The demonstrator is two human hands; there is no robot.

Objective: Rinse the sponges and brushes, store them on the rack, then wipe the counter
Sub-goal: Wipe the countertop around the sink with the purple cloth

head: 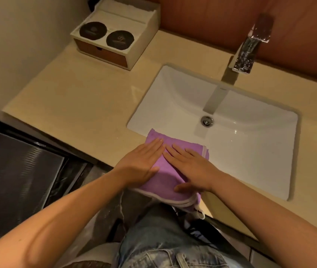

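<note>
Head view: purple cloth lies folded on front edge of counter, just beside sink. One corner hangs over counter's front edge. Left hand lies flat on cloth, fingers straight, holds nothing. Right hand lies flat on cloth too, fingers straight, fingertips close to left ones. Tap stands behind sink. White box with two dark round lids sits at back left of counter.

Warm dim light, soft blur, wide-angle edge distortion
</note>
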